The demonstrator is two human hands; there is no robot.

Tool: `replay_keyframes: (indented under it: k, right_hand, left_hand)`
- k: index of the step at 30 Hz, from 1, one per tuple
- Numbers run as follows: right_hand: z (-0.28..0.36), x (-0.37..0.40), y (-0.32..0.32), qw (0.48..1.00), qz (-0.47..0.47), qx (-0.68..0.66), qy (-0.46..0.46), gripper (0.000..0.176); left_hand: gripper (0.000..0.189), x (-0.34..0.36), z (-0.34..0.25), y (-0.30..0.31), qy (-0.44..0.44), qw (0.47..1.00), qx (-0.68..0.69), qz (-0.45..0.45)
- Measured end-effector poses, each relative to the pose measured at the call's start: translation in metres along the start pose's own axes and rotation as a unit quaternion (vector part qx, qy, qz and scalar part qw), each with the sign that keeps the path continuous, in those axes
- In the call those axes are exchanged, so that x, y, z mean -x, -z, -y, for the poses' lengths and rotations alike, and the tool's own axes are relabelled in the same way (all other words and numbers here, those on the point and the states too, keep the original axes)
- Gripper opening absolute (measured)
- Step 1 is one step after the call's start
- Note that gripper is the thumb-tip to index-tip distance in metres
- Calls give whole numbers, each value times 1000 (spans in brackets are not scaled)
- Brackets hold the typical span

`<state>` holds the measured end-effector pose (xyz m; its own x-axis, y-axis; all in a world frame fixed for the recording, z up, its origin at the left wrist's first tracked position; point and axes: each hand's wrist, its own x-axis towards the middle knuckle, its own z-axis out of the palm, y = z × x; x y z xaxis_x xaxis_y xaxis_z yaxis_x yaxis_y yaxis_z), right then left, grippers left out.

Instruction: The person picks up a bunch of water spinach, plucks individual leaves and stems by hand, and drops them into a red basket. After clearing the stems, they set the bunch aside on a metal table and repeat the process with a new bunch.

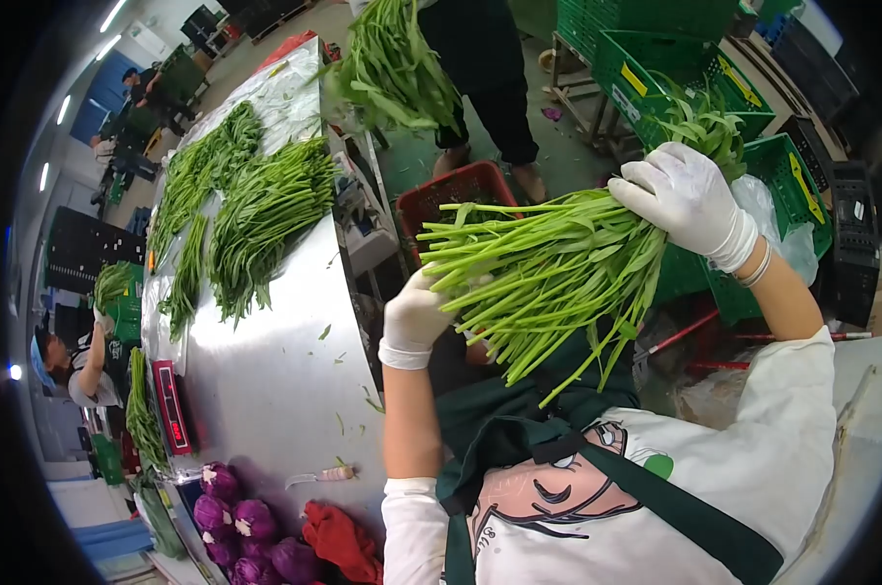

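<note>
A bunch of water spinach (558, 268), long green stems with narrow leaves, is held in the air in front of my chest. My right hand (690, 200), in a white glove, is closed round its leafy end. At the stem ends is my gloved left hand (417, 317), its fingers curled under the stems and partly hidden. The stems fan out loosely between the hands. To the left, more water spinach (275, 214) lies on the metal table (285, 361). Beyond my hands sits a red crate (470, 185) with some greens in it.
Green crates (655, 73) stand at the right. On the table are a scale (172, 409), a small knife (319, 476), purple cabbages (254, 520) and a red cloth (342, 539). Ahead stands a person (485, 68) beside another bunch of greens (392, 73). Another person (80, 375) works across the table.
</note>
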<state>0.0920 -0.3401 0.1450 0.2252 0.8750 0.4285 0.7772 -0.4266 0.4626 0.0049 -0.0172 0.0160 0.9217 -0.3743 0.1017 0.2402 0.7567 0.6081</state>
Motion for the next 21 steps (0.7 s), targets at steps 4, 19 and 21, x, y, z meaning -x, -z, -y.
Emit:
replay_keyframes:
  k: [4, 19, 21]
  right_hand:
    - [6, -1, -5, 1000, -5, -9, 8, 24]
    - [7, 10, 9, 999, -10, -45, 21, 23]
    - [0, 17, 11, 999, -20, -28, 10, 24]
  left_hand:
    - [37, 3, 8, -16, 29, 992, -50, -109]
    - [26, 30, 4, -22, -81, 962, 18, -259]
    - [22, 37, 2, 45, -102, 980, 172, -2]
